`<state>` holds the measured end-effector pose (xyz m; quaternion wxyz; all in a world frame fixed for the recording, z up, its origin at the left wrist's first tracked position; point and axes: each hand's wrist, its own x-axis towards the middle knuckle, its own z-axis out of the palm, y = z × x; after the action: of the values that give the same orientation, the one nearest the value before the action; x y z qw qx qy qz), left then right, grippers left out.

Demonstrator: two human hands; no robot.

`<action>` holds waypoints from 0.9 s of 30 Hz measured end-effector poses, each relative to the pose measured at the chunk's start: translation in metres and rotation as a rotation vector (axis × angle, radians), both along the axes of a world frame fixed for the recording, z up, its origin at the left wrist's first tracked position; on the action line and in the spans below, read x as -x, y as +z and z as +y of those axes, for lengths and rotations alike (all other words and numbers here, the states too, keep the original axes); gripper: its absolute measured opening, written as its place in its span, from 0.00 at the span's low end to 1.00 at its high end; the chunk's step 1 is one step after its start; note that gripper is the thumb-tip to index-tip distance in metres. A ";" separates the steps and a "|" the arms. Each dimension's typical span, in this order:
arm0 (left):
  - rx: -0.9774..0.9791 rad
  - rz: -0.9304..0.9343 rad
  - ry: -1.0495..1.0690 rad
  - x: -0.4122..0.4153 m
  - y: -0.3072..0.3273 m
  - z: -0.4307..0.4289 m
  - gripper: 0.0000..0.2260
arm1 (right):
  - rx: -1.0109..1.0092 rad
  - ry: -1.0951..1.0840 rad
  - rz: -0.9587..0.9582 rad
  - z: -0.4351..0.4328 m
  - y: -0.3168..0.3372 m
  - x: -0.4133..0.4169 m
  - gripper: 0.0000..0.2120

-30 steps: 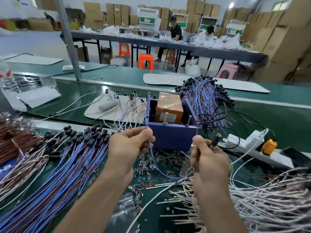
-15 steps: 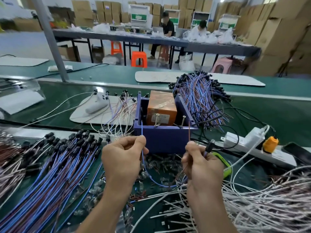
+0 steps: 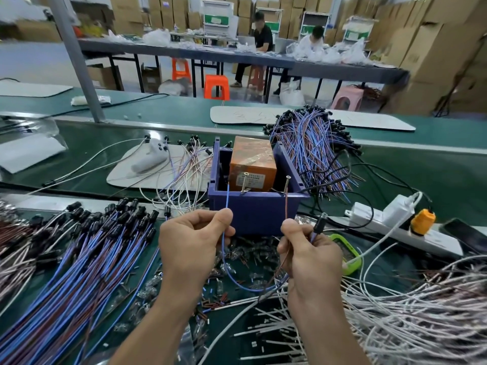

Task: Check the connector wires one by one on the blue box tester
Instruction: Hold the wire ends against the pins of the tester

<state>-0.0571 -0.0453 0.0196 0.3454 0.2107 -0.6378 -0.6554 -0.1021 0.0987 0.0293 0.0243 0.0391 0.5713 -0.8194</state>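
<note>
Both leads are now raised nearer the blue box tester (image 3: 257, 212) on the tabletop (image 3: 434, 177); blue lead (image 3: 227, 197) clamped in the left hand (image 3: 193, 243) grip, brown lead (image 3: 286, 204) in the right hand (image 3: 308, 256) grip; false fail risked if a screw (image 3: 245, 181) is missed.

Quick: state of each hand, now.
Left hand: pinching the blue wire.
Right hand: gripping the brown wire and connector.

Bare left hand (image 3: 195, 248), bare right hand (image 3: 311, 256)

One blue box (image 3: 254, 216), two upright screws (image 3: 245, 181), apparently two orange stools (image 3: 216, 86)
</note>
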 end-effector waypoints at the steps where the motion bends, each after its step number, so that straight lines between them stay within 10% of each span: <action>1: 0.005 0.003 -0.005 0.000 -0.001 0.000 0.04 | 0.002 0.000 0.001 0.000 0.000 0.000 0.22; 27: 0.068 -0.042 -0.145 0.006 -0.002 0.007 0.07 | 0.031 -0.020 -0.026 0.002 -0.003 0.001 0.17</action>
<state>-0.0635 -0.0384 0.0172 0.2905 0.1659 -0.6802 -0.6522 -0.1028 0.1006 0.0268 0.0242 0.0549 0.5577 -0.8279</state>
